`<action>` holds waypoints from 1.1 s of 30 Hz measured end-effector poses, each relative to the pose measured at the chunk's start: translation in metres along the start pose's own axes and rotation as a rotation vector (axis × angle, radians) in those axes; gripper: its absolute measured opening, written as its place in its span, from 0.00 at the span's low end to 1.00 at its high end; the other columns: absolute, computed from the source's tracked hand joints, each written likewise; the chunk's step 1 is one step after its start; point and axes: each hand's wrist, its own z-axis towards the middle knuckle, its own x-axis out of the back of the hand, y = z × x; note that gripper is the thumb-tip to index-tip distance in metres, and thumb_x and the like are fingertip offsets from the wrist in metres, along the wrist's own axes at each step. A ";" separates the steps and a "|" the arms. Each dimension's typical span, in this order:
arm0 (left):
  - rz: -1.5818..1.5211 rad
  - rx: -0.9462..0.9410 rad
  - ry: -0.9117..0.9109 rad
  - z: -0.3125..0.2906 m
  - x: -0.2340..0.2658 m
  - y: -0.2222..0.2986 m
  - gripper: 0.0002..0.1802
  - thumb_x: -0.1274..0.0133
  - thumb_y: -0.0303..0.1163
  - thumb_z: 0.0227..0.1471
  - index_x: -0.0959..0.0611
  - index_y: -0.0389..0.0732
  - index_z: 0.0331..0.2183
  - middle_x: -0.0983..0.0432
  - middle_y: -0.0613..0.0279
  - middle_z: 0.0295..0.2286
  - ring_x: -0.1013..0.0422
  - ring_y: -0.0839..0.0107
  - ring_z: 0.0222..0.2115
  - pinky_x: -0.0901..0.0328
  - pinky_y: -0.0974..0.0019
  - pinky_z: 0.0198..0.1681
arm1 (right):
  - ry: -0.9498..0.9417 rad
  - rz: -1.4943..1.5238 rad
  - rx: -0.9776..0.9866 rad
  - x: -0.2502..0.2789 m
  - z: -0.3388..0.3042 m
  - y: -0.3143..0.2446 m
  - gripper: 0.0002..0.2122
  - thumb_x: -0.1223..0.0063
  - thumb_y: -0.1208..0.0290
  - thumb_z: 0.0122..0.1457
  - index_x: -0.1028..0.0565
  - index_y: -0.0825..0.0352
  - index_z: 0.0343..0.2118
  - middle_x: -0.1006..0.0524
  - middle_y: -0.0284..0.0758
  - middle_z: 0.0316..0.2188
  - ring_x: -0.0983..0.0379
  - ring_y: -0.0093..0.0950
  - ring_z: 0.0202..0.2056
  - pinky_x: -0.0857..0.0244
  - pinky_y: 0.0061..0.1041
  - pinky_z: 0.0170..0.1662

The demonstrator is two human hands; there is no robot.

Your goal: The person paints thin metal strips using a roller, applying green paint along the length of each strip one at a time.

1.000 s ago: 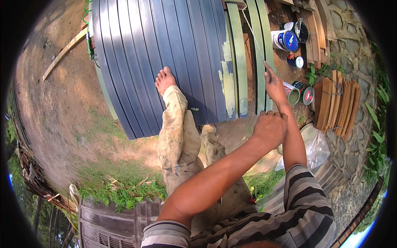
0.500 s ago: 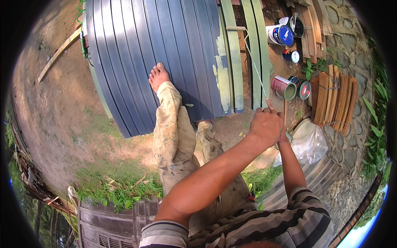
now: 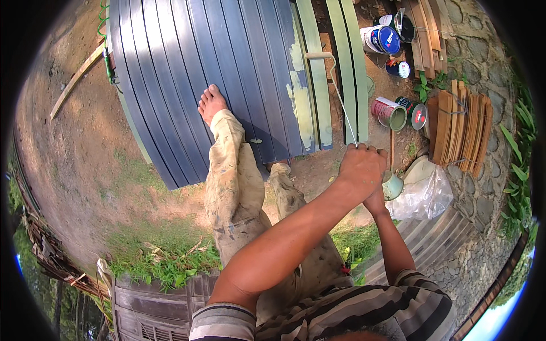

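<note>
A long-handled paint roller (image 3: 343,99) with a slim roller head (image 3: 318,55) reaches away from me, its head against the pale green boards (image 3: 320,85) right of the dark blue ones. My left hand (image 3: 362,168) is closed around its handle end. Behind it, my right hand (image 3: 375,200) is largely covered; its wrist comes up to the same spot, and its fingers are hidden. A pale green pot (image 3: 393,186) shows just right of my hands, a thin brown stick (image 3: 392,149) rising above it. Dark blue boards (image 3: 210,57) lie side by side, patchy green at their right edge.
My bare foot (image 3: 212,104) rests on the blue boards. Paint cans stand at the right: an open reddish one (image 3: 389,113), a dark green one (image 3: 412,112) and a white-and-blue one (image 3: 381,40). Beyond are bundled wood slats (image 3: 462,128), clear plastic sheeting (image 3: 422,196) and a stone wall (image 3: 480,62).
The roller head has come toward me along the green boards. My hands have shifted slightly left, and more of the pale green pot shows beside them.
</note>
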 end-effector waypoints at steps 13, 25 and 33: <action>0.033 0.012 -0.077 -0.003 0.011 -0.001 0.18 0.44 0.37 0.58 0.20 0.38 0.47 0.18 0.51 0.40 0.21 0.54 0.45 0.29 0.49 0.49 | 0.173 -0.017 0.101 0.020 0.251 -0.045 0.21 0.54 0.65 0.72 0.32 0.48 0.67 0.22 0.59 0.42 0.25 0.60 0.43 0.30 0.50 0.46; 0.022 0.012 0.018 -0.003 -0.001 -0.001 0.16 0.42 0.37 0.54 0.18 0.39 0.43 0.17 0.52 0.37 0.20 0.55 0.41 0.28 0.51 0.46 | 0.061 0.030 -0.070 0.024 0.132 -0.015 0.22 0.56 0.66 0.73 0.34 0.52 0.69 0.19 0.55 0.41 0.20 0.52 0.45 0.29 0.43 0.50; 0.039 -0.031 0.018 -0.005 -0.014 0.009 0.17 0.40 0.36 0.51 0.18 0.38 0.42 0.17 0.53 0.34 0.20 0.55 0.40 0.28 0.51 0.44 | -0.169 0.049 -0.312 0.009 -0.207 0.026 0.24 0.56 0.70 0.73 0.36 0.57 0.70 0.21 0.48 0.35 0.28 0.33 0.26 0.30 0.36 0.37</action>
